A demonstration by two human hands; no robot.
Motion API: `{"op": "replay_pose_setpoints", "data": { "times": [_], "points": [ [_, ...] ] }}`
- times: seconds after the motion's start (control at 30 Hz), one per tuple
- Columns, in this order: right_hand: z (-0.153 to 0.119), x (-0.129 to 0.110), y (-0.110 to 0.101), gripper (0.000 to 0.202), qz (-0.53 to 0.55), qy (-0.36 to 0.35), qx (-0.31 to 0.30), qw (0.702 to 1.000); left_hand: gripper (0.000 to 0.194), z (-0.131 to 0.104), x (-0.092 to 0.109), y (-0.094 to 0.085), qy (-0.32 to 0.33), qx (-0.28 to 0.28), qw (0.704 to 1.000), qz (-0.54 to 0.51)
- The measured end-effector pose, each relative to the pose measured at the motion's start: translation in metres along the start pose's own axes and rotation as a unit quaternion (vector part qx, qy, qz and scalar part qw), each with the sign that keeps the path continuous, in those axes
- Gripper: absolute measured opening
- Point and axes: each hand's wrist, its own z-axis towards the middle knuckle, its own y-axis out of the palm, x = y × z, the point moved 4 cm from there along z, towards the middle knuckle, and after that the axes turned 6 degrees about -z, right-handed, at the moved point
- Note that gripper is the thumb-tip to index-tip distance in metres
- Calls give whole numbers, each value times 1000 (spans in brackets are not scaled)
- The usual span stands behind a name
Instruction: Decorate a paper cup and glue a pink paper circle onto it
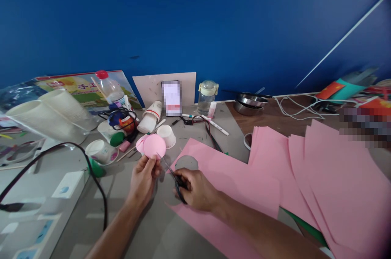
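Between the thumb and fingers of my left hand (146,173) is a round pink paper disc (154,145), held up off the table. Another pink round piece (140,144) shows partly behind its left edge. My right hand (195,187) grips black-handled scissors (181,187), with their blades pointing up and left to the disc's lower right edge. Whether the blades are cutting into the paper, I cannot tell. Below my right hand lies a large pink paper sheet (226,177) with round cut-outs along its left side.
More pink sheets (339,185) are fanned out at the right. Behind my hands stand a white paper cup (166,136), a phone (171,98), a glass jar (207,98) and markers (215,124). A black cable (100,194) curves across the left, near large pale cups (45,120).
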Motion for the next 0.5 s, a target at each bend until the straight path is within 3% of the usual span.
{"op": "replay_pose_setpoints", "data": {
  "times": [0.5],
  "points": [
    [1, -1, -1, 25, -4, 4, 1, 1000, 35, -4, -5, 6, -3, -19, 1000, 4]
  ]
}}
